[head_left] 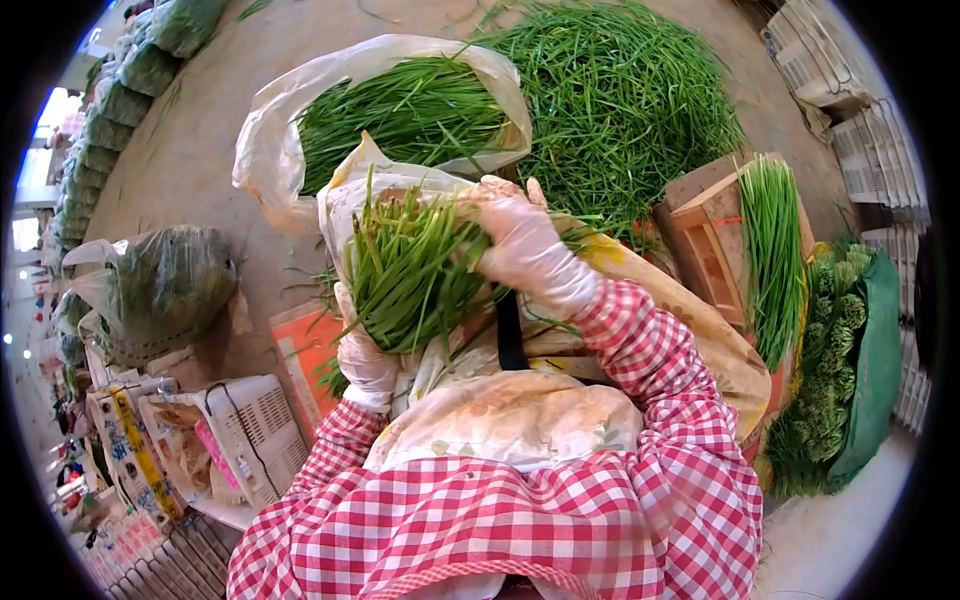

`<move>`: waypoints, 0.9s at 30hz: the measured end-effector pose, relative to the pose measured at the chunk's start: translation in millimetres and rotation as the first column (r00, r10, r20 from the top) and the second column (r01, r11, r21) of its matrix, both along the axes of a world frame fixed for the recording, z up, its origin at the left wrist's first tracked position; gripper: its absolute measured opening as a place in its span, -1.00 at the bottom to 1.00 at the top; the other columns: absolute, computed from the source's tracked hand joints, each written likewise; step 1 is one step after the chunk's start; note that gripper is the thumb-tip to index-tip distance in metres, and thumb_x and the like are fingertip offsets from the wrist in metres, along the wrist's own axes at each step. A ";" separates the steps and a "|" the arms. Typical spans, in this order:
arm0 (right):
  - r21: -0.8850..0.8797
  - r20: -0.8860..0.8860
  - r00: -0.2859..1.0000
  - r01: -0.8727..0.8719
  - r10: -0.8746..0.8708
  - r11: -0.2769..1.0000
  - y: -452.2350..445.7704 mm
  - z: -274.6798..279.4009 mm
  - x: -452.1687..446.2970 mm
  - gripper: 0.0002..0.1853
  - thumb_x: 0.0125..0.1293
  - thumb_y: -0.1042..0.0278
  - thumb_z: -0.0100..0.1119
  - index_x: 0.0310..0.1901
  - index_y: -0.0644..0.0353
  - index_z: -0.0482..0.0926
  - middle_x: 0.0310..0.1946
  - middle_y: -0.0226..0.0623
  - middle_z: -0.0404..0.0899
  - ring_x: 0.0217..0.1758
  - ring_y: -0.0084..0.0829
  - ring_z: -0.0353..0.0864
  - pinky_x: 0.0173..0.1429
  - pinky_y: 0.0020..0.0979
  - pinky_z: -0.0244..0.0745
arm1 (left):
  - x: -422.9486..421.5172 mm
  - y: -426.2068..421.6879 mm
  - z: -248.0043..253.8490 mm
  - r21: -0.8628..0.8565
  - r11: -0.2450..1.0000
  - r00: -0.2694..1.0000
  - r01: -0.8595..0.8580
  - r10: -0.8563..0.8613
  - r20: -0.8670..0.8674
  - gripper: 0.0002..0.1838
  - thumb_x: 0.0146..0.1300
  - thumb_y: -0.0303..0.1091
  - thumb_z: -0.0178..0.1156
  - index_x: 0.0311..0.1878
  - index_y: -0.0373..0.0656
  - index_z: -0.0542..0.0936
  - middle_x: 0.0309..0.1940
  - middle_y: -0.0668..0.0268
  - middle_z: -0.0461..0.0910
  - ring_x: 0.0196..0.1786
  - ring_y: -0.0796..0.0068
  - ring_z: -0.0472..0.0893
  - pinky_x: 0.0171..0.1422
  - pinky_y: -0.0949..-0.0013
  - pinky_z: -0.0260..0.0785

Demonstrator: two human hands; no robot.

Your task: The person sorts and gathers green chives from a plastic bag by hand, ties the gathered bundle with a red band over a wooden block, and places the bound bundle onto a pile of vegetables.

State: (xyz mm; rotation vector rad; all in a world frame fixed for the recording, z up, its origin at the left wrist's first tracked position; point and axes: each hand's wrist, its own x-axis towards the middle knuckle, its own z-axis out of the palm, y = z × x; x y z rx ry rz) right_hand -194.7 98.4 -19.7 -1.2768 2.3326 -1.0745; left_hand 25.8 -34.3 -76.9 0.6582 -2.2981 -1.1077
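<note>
Both my hands wear pale, thin gloves. A bunch of long green leafy stalks rests over my lap, its cut ends toward the top. My left hand is wrapped round the lower left side of the bunch, its fingers partly hidden by the leaves. At the upper right of the bunch, my right hand presses against the stalks with curled fingers, some of them hidden. Just beyond, an open plastic bag holds more green stalks lying lengthwise.
A large loose heap of greens lies on the floor ahead. To the right are a wooden crate topped with stalks, and bundled greens beside green cloth. Filled bags and white plastic crates stand on the left.
</note>
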 end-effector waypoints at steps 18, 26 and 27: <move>0.044 -0.257 0.958 -0.119 0.126 0.992 -21.4 0.7 -71.3 -0.76 0.08 0.38 0.11 -0.17 0.12 0.56 -0.53 -0.18 0.58 -0.46 -0.18 0.60 -0.33 -0.26 0.52 | 15.2 -7.2 -29.3 0.336 0.941 0.995 -0.035 0.066 -0.081 -0.35 0.28 -0.02 0.04 0.30 -0.25 0.21 0.05 0.11 0.50 -0.02 0.26 0.58 0.03 0.21 0.50; 0.101 0.222 0.939 0.246 -0.263 0.964 28.0 7.9 -166.4 -0.73 0.33 0.23 0.05 -0.01 0.09 0.56 -0.46 -0.38 0.61 -0.61 -0.66 0.47 -0.53 -0.60 0.48 | 25.7 -11.6 -43.9 0.434 0.900 0.996 -0.033 0.068 -0.065 -0.36 0.31 0.08 -0.03 0.26 -0.25 0.27 0.09 0.09 0.47 0.03 0.21 0.55 0.08 0.16 0.49; 0.006 0.215 0.912 0.357 -0.350 0.934 40.3 6.1 -179.1 -0.71 0.33 0.17 0.07 -0.01 0.11 0.56 -0.47 -0.38 0.60 -0.60 -0.68 0.47 -0.56 -0.63 0.45 | 29.0 -12.4 -45.4 0.423 0.906 0.997 -0.024 0.052 -0.055 -0.35 0.31 0.09 -0.03 0.26 -0.25 0.28 0.09 0.09 0.46 0.04 0.21 0.55 0.09 0.15 0.49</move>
